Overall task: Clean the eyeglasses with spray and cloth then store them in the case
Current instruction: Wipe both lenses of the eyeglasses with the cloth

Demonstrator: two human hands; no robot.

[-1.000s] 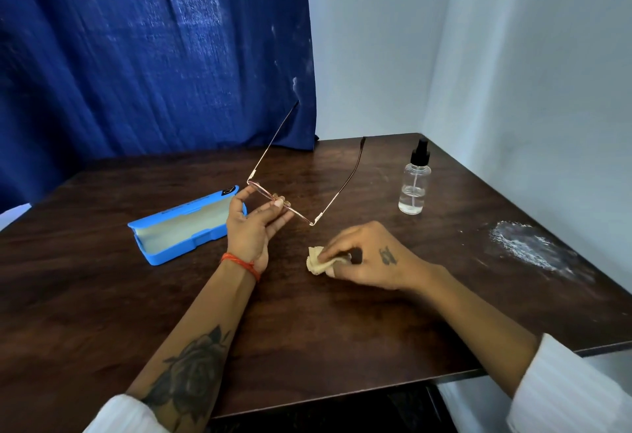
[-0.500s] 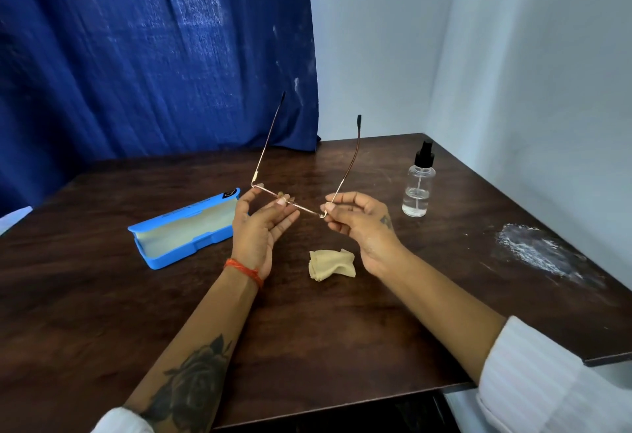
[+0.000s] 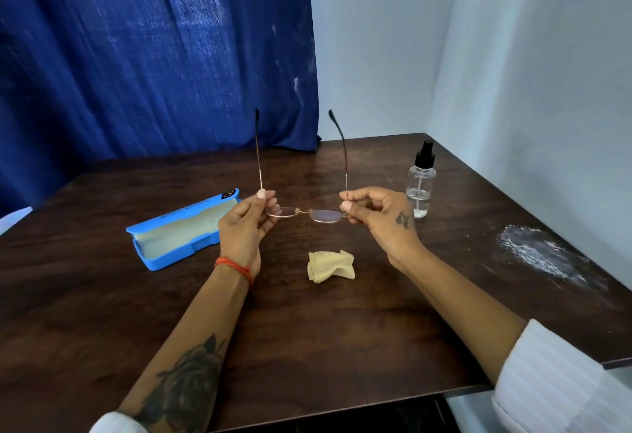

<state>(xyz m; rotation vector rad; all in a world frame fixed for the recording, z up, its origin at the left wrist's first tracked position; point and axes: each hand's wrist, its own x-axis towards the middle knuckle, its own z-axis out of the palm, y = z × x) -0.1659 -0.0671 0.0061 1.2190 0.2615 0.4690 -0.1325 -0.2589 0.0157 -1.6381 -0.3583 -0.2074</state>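
Note:
Thin gold-rimmed eyeglasses [image 3: 307, 213] hang in the air over the middle of the table, lenses toward me and both temples pointing up and away. My left hand [image 3: 244, 227] pinches the left hinge. My right hand [image 3: 376, 217] pinches the right hinge. A crumpled yellow cloth [image 3: 330, 265] lies on the table just below the glasses, touching neither hand. The blue case [image 3: 181, 231] lies open to the left, beside my left hand. A clear spray bottle [image 3: 420, 181] with a black nozzle stands upright to the right of my right hand.
The dark wooden table [image 3: 307, 330] fills the view; its near edge runs along the bottom. A white powdery smear [image 3: 537, 251] marks the right side. A blue curtain [image 3: 154, 56] hangs behind, and pale walls close the back right corner.
My right hand let go of the cloth, rose and took hold of the right hinge. The glasses have swung level, temples upright, held by both hands.

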